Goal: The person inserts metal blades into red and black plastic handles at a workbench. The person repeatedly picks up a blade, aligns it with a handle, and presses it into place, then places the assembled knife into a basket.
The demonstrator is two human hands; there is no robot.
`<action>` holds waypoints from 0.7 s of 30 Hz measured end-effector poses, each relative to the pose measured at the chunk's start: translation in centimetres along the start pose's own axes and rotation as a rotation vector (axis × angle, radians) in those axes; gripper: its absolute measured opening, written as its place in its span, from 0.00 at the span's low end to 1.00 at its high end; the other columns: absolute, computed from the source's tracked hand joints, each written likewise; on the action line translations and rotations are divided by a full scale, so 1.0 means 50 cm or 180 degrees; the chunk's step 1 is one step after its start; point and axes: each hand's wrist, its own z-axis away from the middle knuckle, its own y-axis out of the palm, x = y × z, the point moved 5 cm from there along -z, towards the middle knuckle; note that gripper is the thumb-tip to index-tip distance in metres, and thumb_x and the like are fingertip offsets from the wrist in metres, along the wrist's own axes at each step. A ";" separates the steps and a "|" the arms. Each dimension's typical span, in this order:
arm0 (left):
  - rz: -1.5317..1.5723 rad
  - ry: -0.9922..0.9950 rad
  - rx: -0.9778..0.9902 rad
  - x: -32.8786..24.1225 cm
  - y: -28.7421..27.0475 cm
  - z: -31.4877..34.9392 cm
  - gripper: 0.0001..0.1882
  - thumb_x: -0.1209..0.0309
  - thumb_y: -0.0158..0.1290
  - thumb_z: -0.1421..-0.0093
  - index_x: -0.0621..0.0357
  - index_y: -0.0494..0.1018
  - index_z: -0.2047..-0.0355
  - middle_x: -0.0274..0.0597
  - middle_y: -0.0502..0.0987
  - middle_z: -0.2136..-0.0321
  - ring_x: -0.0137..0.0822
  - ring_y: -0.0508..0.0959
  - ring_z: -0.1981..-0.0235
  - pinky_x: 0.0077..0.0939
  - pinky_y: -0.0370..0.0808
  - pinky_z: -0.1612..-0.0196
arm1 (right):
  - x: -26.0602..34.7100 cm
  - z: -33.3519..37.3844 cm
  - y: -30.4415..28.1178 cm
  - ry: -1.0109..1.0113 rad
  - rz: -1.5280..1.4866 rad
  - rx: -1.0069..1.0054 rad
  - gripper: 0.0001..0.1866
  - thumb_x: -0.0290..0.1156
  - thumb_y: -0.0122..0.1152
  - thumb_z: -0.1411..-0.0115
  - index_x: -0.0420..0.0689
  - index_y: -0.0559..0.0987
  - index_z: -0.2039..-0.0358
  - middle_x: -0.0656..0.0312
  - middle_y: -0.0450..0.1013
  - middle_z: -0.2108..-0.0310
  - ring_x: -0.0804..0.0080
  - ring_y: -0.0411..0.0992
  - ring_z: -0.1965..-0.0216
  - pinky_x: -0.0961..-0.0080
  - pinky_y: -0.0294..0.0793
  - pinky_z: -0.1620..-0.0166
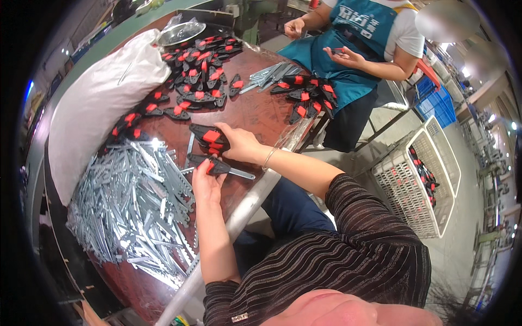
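My left hand (207,183) is closed around a black plastic handle piece with a red insert (219,167). A flat metal strip (242,174) sticks out of that piece to the right. Just beyond, my right hand (240,143) curls its fingers and thumb around a small group of similar black-and-red pieces (202,133) at the tabletop. Its fingertips are partly hidden, and a loose metal strip (190,144) lies beside that group. To the left spreads a big heap of toothed metal strips (130,201).
Black-and-red pieces (201,70) pile up at the back beside a white sack (98,98) and a metal bowl (184,32). More strips (270,75) and pieces (307,95) lie near a co-worker (348,49) in a teal apron. A white crate (399,185) stands at right.
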 end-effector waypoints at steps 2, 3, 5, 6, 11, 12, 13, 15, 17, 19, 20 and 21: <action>-0.0134 0.0090 -0.0050 0.000 -0.006 -0.006 0.16 0.65 0.46 0.38 0.59 0.66 0.52 0.43 0.74 0.56 0.38 0.75 0.56 0.38 0.78 0.60 | -0.010 0.005 -0.015 0.0431 -0.0434 -0.0010 0.41 0.35 0.65 0.58 0.47 0.58 0.42 0.44 0.74 0.62 0.46 0.72 0.59 0.58 0.72 0.57; -0.0015 0.0088 0.0026 -0.004 0.001 -0.001 0.18 0.62 0.44 0.37 0.58 0.66 0.51 0.43 0.73 0.55 0.38 0.74 0.54 0.40 0.77 0.57 | 0.001 0.018 -0.024 0.0387 -0.0587 -0.0221 0.40 0.36 0.66 0.57 0.48 0.58 0.43 0.44 0.74 0.60 0.46 0.73 0.59 0.59 0.71 0.57; 0.0262 0.0106 0.0139 -0.018 0.035 0.025 0.21 0.57 0.40 0.35 0.58 0.65 0.49 0.42 0.72 0.54 0.39 0.72 0.52 0.43 0.74 0.53 | 0.049 0.041 -0.037 0.0226 -0.0701 -0.0036 0.40 0.36 0.66 0.57 0.48 0.59 0.43 0.46 0.74 0.61 0.47 0.73 0.59 0.59 0.71 0.57; 0.0321 0.0175 0.0220 -0.029 0.067 0.045 0.25 0.52 0.35 0.34 0.57 0.64 0.47 0.41 0.70 0.51 0.39 0.70 0.49 0.43 0.69 0.48 | 0.073 0.052 -0.043 0.0165 -0.0772 0.0067 0.40 0.36 0.66 0.57 0.49 0.59 0.43 0.46 0.74 0.61 0.47 0.73 0.58 0.59 0.71 0.57; 0.0252 0.0486 0.0225 -0.003 0.036 0.030 0.25 0.52 0.36 0.35 0.56 0.63 0.47 0.41 0.69 0.50 0.38 0.70 0.49 0.38 0.68 0.46 | 0.104 0.079 -0.012 -0.0478 0.0230 -0.0189 0.43 0.32 0.67 0.62 0.49 0.60 0.42 0.53 0.72 0.61 0.50 0.72 0.59 0.59 0.73 0.58; 0.0202 0.0488 0.0332 0.005 0.038 0.025 0.25 0.53 0.36 0.35 0.57 0.63 0.47 0.41 0.69 0.49 0.38 0.70 0.48 0.38 0.67 0.46 | 0.098 0.083 -0.017 -0.0450 0.0271 -0.0253 0.44 0.32 0.68 0.62 0.48 0.60 0.42 0.53 0.72 0.61 0.50 0.72 0.59 0.59 0.73 0.59; 0.0126 0.0385 0.0346 0.002 0.045 0.026 0.25 0.54 0.38 0.37 0.58 0.63 0.46 0.42 0.68 0.48 0.39 0.69 0.47 0.38 0.67 0.45 | 0.097 0.081 -0.018 -0.0396 0.0081 -0.0155 0.45 0.31 0.69 0.63 0.49 0.59 0.41 0.51 0.72 0.61 0.50 0.72 0.61 0.58 0.74 0.61; 0.0001 0.0493 0.0768 -0.007 0.068 0.045 0.29 0.49 0.38 0.36 0.56 0.59 0.43 0.43 0.66 0.46 0.41 0.67 0.45 0.39 0.67 0.45 | 0.099 0.081 -0.026 -0.0397 -0.0074 -0.0066 0.47 0.31 0.69 0.63 0.48 0.57 0.40 0.48 0.73 0.66 0.48 0.73 0.67 0.58 0.74 0.65; -0.0037 0.0441 0.1108 -0.010 0.093 0.062 0.31 0.47 0.39 0.36 0.55 0.57 0.41 0.43 0.63 0.43 0.41 0.66 0.44 0.40 0.68 0.46 | 0.097 0.086 -0.044 -0.0491 -0.0108 -0.0190 0.48 0.31 0.69 0.63 0.46 0.57 0.40 0.48 0.73 0.69 0.47 0.74 0.69 0.59 0.74 0.67; 0.0068 0.0311 0.1411 -0.006 0.108 0.073 0.35 0.46 0.43 0.38 0.57 0.54 0.39 0.44 0.61 0.42 0.40 0.66 0.44 0.41 0.67 0.46 | 0.081 0.099 -0.073 -0.0462 -0.0249 -0.0304 0.48 0.32 0.69 0.62 0.45 0.55 0.40 0.46 0.73 0.70 0.47 0.74 0.68 0.59 0.74 0.67; 0.0007 0.0199 0.1510 0.006 0.110 0.076 0.36 0.46 0.43 0.38 0.59 0.53 0.39 0.45 0.61 0.41 0.41 0.65 0.43 0.42 0.67 0.46 | 0.061 0.114 -0.084 -0.0316 -0.0439 -0.0371 0.48 0.33 0.68 0.61 0.45 0.54 0.40 0.46 0.74 0.70 0.46 0.74 0.68 0.59 0.74 0.66; -0.0040 0.0100 0.1599 0.014 0.127 0.088 0.37 0.46 0.43 0.38 0.60 0.52 0.39 0.46 0.60 0.41 0.41 0.64 0.43 0.43 0.66 0.45 | 0.046 0.129 -0.095 -0.0186 -0.0627 -0.0424 0.48 0.33 0.68 0.61 0.45 0.53 0.40 0.46 0.74 0.69 0.46 0.74 0.68 0.58 0.74 0.65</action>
